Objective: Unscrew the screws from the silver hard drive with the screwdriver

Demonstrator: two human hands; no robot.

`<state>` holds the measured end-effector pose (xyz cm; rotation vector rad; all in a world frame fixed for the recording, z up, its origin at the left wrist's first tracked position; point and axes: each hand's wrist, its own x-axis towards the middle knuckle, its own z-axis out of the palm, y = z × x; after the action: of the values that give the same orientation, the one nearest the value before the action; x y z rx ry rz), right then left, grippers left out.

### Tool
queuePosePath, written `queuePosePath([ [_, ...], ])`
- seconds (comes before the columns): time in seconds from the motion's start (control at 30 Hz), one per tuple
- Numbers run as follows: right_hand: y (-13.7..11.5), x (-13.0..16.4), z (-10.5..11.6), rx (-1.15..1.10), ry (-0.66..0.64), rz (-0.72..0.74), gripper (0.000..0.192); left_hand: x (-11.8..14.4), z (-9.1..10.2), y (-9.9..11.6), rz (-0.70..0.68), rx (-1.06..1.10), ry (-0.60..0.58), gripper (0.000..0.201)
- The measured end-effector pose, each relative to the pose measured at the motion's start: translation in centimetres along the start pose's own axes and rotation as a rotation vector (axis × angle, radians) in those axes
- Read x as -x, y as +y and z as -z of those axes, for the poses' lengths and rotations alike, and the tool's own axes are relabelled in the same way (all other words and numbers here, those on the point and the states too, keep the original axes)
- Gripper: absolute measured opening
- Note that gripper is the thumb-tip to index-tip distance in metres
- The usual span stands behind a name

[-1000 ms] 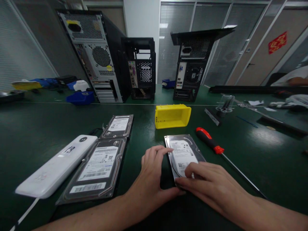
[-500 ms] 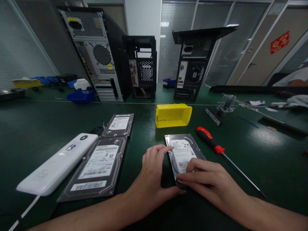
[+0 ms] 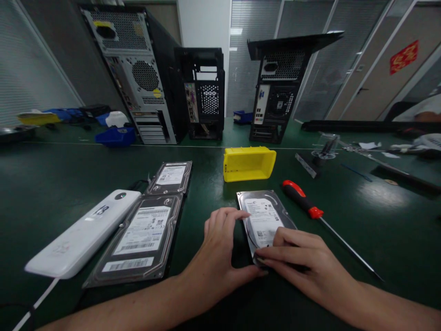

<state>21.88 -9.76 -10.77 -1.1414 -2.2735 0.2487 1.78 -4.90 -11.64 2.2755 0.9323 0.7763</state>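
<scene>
A silver hard drive (image 3: pixel 263 216) lies flat on the dark green table (image 3: pixel 379 220) in front of me. My left hand (image 3: pixel 220 250) grips its left edge and near corner, fingertips on the top. Its near end is covered by my right hand (image 3: pixel 298 257), whose fingers pinch the near edge. A red-handled screwdriver (image 3: pixel 312 209) lies just right of the drive, shaft pointing toward the near right.
Two more hard drives (image 3: pixel 139 239) (image 3: pixel 170 177) and a white box (image 3: pixel 82 236) lie to the left. A yellow bin (image 3: pixel 248 163) stands behind the drive. Three computer towers (image 3: pixel 138 73) (image 3: pixel 205 92) (image 3: pixel 279 87) stand at the back, with blue bins (image 3: pixel 115 137) nearby. A person's sleeve (image 3: pixel 422 110) shows far right.
My right hand has slid back toward me along the drive, from its label to its near edge. The left hand has stayed at the left edge.
</scene>
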Motion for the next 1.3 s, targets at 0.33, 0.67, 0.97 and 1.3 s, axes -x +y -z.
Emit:
queuePosePath([
  [0.33,0.1,0.2,-0.2,0.009,-0.010,0.009,0.020,-0.1,0.1,0.2,0.039,0.015,0.003,0.061],
  [0.67,0.0,-0.3,0.3,-0.090,-0.099,-0.042,0.015,0.0,0.1,0.3,0.041,0.011,-0.002,0.062],
  [0.97,-0.3,-0.8,1.2,-0.096,-0.258,-0.113,0.019,-0.2,0.1,0.3,0.095,-0.012,-0.023,0.064],
  [1.3,-1.0,-5.7,0.3,-0.010,-0.350,0.021,0.014,-0.6,2.1,1.3,0.301,0.090,-0.204,0.071],
])
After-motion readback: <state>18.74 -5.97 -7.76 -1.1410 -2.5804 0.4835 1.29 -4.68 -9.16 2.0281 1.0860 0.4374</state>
